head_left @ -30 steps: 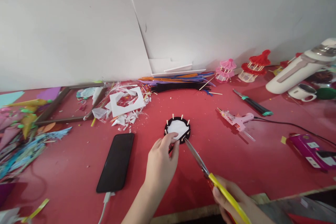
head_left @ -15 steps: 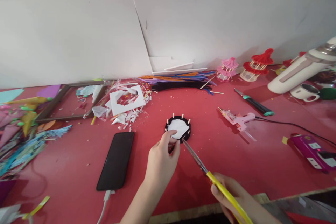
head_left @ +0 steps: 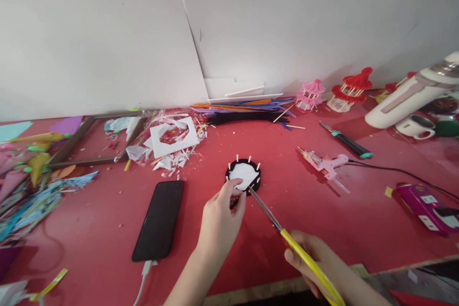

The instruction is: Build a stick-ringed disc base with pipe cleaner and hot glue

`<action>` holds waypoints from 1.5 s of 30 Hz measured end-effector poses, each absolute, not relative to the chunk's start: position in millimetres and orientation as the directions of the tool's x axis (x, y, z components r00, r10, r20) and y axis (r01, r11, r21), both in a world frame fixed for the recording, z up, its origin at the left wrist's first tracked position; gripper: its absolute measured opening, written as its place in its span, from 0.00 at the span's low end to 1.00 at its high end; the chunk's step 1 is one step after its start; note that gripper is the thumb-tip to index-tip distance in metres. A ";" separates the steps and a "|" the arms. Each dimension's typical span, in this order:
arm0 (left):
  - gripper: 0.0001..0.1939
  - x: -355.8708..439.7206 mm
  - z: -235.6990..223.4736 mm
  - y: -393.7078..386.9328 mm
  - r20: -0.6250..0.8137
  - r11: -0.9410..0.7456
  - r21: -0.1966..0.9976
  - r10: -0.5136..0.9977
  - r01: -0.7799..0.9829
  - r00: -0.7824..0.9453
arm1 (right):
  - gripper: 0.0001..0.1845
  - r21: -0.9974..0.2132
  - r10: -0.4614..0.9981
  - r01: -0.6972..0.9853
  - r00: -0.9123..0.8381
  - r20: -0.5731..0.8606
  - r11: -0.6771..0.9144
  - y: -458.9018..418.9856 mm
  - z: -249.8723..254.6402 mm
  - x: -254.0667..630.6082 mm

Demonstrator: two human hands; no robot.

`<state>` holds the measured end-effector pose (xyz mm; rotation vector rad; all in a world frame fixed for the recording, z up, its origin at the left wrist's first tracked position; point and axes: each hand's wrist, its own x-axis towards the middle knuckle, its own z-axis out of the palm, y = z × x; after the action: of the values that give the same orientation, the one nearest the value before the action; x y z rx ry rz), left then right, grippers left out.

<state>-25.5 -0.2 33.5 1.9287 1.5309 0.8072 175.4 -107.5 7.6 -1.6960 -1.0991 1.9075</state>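
Note:
A small round white base (head_left: 244, 172) lies on the red table, rimmed with black pipe cleaner (head_left: 258, 170) and set with several short upright wooden pegs. My left hand (head_left: 224, 205) is at its near edge, thumb and fingers pinched on the black pipe cleaner, part of which hangs below the fingers. In my right hand (head_left: 311, 258) are scissors (head_left: 267, 210) with yellow handles. Their narrow blades point up and left, tips at the rim's near side beside my left fingertips. Whether the tips touch the pipe cleaner I cannot tell.
Left of my hands lies a phone (head_left: 158, 220) on a white cable. Behind are a cut white board (head_left: 174, 136) among scraps and a pipe cleaner bundle (head_left: 247, 107). At right are a pink glue gun (head_left: 324, 162), a utility knife (head_left: 347, 141) and a white flask (head_left: 405, 98).
The scissors' handles and my right hand have shifted slightly up and left, and the blades look closer together. My left hand and the base have hardly moved.

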 end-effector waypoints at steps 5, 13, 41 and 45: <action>0.08 -30.6 35.7 -2.2 0.182 -0.215 0.715 0.976 0.665 0.119 | 0.38 -0.767 0.728 0.216 -0.241 -0.642 -0.604 -108.2 7.3 181.5; 0.13 -49.4 16.2 12.3 0.120 -0.204 0.713 0.978 0.671 0.170 | 0.40 -0.765 0.697 0.245 -0.316 -0.644 -0.596 -108.6 3.0 205.4; 0.26 -51.2 6.7 -0.6 -0.032 0.014 0.918 0.999 0.396 0.039 | 0.34 -0.688 0.699 0.362 -0.125 -0.704 -0.629 -102.5 12.2 175.5; 0.18 -51.6 8.9 -9.1 -0.090 0.040 0.920 0.990 0.389 0.110 | 0.33 -0.661 0.676 0.385 -0.118 -0.728 -0.644 -98.2 14.9 168.9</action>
<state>-51.6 -9.1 8.9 1.4964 1.4228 0.8510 168.9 -98.2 14.9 -1.9152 -1.1885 1.8403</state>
